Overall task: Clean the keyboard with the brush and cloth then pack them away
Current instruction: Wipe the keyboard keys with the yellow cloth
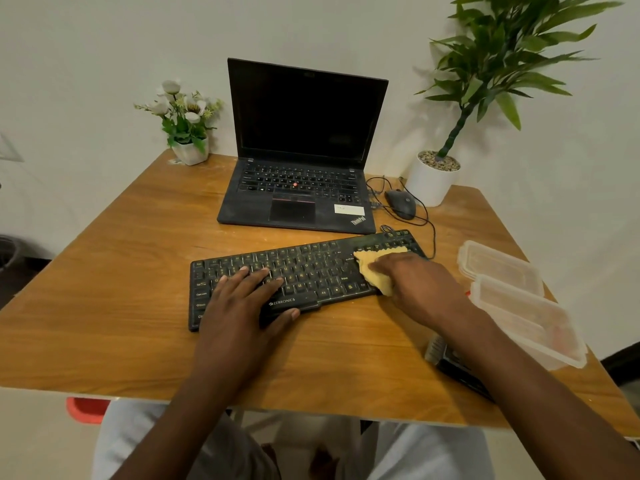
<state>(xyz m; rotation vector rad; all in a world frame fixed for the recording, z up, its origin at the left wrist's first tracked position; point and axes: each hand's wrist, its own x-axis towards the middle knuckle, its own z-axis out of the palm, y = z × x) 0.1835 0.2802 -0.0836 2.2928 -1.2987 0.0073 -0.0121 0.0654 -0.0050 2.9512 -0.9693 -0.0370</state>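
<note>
A black keyboard point(311, 268) lies slanted on the wooden table point(114, 271) in front of me. My left hand point(242, 299) rests flat on its left half, fingers straight over the keys and thumb at the front edge. My right hand point(419, 289) presses a yellow cloth point(374, 268) onto the keyboard's right end. The brush point(450, 365) lies on the table at the right, partly hidden under my right forearm. A clear plastic container point(530, 323) and its lid point(498, 268) sit beside the table's right edge.
An open black laptop point(301, 188) stands behind the keyboard. A black mouse point(401, 202) with its cable lies right of it. A white flower pot point(190, 147) stands back left, a tall green plant point(436, 174) back right.
</note>
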